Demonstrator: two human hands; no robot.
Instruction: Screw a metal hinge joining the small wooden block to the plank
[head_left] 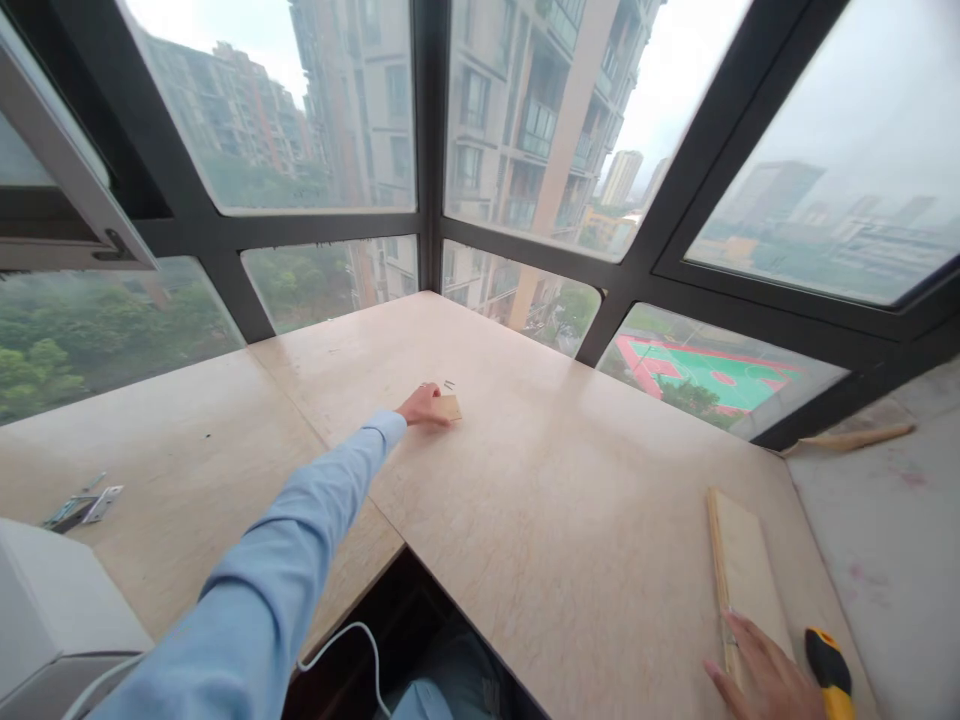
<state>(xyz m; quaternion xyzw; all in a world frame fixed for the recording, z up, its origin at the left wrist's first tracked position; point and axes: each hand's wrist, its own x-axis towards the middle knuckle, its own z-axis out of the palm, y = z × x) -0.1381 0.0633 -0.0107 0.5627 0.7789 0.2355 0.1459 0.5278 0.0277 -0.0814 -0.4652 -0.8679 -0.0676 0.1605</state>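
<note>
My left hand [424,405], in a light blue sleeve, reaches far out over the stone-like ledge [540,520]. Its fingers are closed on a small flat wooden block [449,408] at the ledge's surface. Just beyond the block lie a few small thin metal pieces, perhaps screws [449,384]. At the lower right, my right hand [772,672] has thumb and fingers spread apart. Its fingertips rest at the near end of a long wooden board [746,560], which lies flat. Close to the right of that hand is a tool with a black and yellow handle [829,660]; its lower part is cut off.
Dark-framed windows [430,120] border the ledge at the back. Metal hardware [84,507] lies at the left near a white box-like object [60,590]. A dark opening [405,620] cuts into the front edge, with a white cable [360,628] in it. A wall [885,540] rises at right.
</note>
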